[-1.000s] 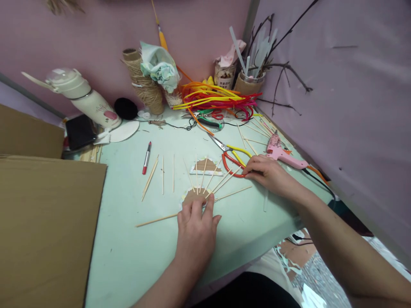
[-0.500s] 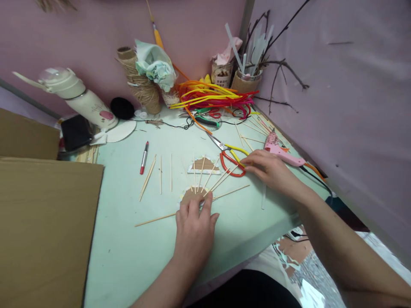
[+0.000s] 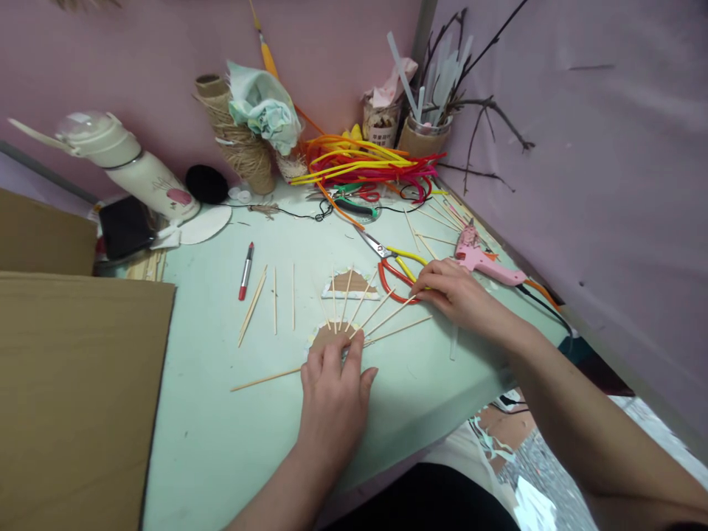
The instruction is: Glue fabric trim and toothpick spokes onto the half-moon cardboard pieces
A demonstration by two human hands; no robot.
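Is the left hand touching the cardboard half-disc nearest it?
Touching. The head view shows the left hand with its fingertips lying over the lower part of the cardboard half-disc.

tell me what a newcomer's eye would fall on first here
Probably the tangle of red, yellow and orange strands at the back of the table, the brightest patch in view. Next might come the thin sticks fanning out from a small cardboard piece under the left hand, then the pink glue gun lying beyond the right hand.
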